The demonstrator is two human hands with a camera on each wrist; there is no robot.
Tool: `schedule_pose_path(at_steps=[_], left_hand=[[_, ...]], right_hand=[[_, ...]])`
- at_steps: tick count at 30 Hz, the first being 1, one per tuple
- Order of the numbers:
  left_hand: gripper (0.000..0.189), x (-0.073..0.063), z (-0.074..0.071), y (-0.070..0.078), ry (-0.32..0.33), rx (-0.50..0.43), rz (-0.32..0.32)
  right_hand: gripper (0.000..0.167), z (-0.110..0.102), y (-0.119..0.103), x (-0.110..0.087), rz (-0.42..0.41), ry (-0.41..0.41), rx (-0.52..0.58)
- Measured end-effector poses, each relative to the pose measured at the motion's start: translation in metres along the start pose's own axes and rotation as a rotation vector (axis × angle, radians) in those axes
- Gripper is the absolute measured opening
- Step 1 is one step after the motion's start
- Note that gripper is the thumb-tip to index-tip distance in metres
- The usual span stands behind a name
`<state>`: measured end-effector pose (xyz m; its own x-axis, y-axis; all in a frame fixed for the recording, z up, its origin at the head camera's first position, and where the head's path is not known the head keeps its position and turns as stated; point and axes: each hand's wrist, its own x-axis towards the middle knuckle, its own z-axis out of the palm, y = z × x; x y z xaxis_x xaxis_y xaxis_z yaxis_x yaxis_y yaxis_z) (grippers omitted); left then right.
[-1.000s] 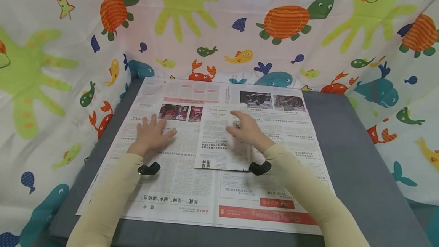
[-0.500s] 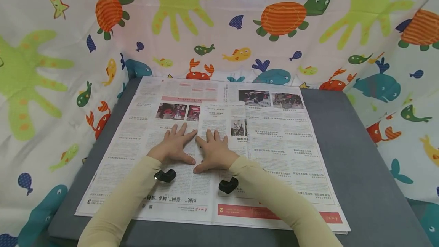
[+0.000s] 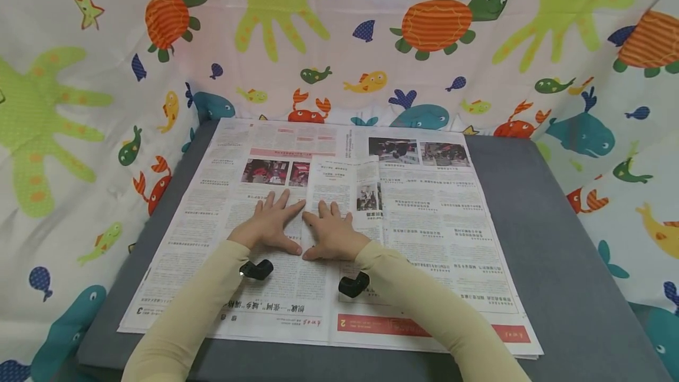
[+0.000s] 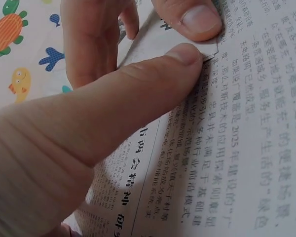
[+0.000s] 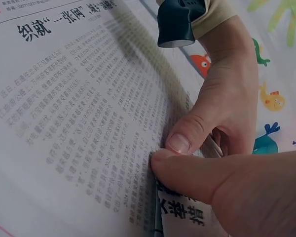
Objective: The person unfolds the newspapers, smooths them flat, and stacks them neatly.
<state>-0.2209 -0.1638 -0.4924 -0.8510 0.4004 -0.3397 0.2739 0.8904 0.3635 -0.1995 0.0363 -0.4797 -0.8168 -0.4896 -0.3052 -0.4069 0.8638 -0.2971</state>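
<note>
A small folded piece of newspaper lies on a large spread newspaper. My right hand rests on the lower part of the folded piece, fingers spread. Along its left edge lies my left hand, also spread and pointing away from me. The hands sit side by side, thumbs toward each other. In the left wrist view, the left thumb and the right thumb touch the paper's corner. The right wrist view shows bold print on the folded piece beneath the right thumb. My hands cover much of its lower half.
Under the newspaper is a grey table, bare along its right side. A white curtain printed with sea animals hangs behind and at both sides. Black wrist cameras sit at both wrists.
My right hand has come down and left from the top of the folded newspaper to its lower left. My left hand has shifted right to meet it. Over the last half second both barely move.
</note>
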Motion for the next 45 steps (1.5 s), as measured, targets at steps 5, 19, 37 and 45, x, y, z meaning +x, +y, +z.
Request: schedule_pose_path(at_steps=[5,19,37,45], left_hand=[[0.122,0.001,0.000,0.001,0.007,0.005,-0.004],[0.117,0.002,0.005,0.004,0.091,0.029,-0.015],[0.108,0.002,0.006,0.006,0.076,0.017,-0.002],[0.109,-0.002,0.003,0.009,0.066,0.005,-0.004]], right_hand=[[0.081,-0.002,0.003,0.003,-0.006,0.029,-0.012],[0.061,-0.012,0.015,-0.003,-0.093,0.291,0.192],[0.071,-0.056,0.120,-0.099,0.202,0.522,0.692],[0.072,-0.026,0.177,-0.152,0.418,0.490,0.820]])
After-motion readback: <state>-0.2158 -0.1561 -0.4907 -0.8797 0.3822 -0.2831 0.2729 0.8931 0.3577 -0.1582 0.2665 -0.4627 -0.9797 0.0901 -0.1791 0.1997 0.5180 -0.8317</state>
